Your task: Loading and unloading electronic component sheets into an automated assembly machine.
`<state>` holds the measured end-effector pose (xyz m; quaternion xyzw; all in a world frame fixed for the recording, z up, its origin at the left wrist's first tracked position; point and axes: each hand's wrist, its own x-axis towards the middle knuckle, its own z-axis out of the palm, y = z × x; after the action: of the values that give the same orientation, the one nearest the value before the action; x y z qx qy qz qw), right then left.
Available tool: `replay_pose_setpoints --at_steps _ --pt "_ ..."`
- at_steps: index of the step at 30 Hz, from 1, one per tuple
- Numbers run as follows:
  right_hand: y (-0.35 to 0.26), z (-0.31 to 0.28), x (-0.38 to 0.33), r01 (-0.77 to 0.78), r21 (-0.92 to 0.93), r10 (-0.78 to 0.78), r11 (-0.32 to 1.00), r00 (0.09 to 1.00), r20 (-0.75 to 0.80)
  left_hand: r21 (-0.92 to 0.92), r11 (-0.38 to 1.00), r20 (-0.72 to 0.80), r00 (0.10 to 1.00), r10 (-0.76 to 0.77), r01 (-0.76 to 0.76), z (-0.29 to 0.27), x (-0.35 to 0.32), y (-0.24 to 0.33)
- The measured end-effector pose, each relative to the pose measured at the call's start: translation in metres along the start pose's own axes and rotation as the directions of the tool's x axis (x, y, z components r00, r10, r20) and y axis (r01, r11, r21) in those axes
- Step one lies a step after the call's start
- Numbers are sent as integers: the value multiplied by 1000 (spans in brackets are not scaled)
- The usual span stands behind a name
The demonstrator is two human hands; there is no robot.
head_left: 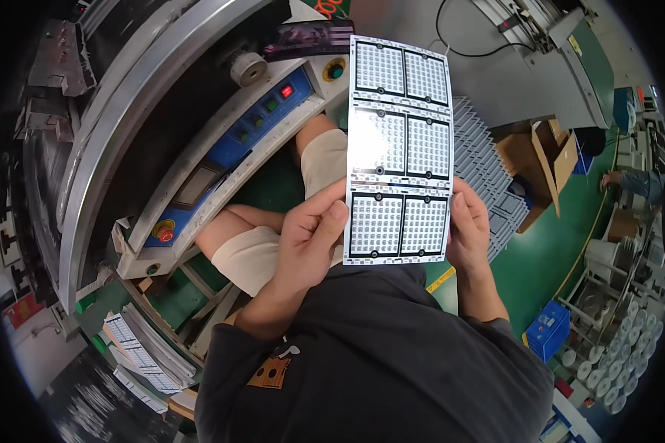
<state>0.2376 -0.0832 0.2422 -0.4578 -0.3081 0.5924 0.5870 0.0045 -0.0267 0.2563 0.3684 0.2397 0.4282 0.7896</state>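
Observation:
A tall white circuit board panel [400, 184] is held up in front of me, its face toward me. Several black-framed square sections with rows of small pads cover it, and light glares off the middle left one. My left hand [314, 232] grips its lower left edge, thumb on the front and fingers behind. On the lower right edge, my right hand [468, 225] pinches it, with the fingers partly hidden behind the panel.
To my left stands a machine with a blue control panel [255, 122] and a red button [165, 235]. Grey slotted racks [488, 170] and an open cardboard box [543, 166] stand to the right. Stacked boards [144, 351] lie at lower left; a blue crate [547, 330] sits right.

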Motion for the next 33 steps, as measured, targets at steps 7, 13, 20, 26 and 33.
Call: replay_pose_setpoints --at_steps 7,13,20,26,33 --pt "4 -3 -7 26 60 -32 998 994 108 -1 998 26 997 67 -67 1 -4 0" --pt "12 -15 -34 -58 -67 73 996 969 238 24 999 39 999 35 -36 -13 -7 -20" --pt "-12 -43 -28 -332 -236 367 913 922 122 -157 965 -8 977 -215 212 -29 4 -82" --pt "-74 -60 4 -6 -249 24 968 997 69 194 974 -147 985 -92 119 -87 5 -104" --pt "-105 -19 110 521 -468 -696 714 602 -392 729 565 -505 861 63 386 -219 -21 -161"
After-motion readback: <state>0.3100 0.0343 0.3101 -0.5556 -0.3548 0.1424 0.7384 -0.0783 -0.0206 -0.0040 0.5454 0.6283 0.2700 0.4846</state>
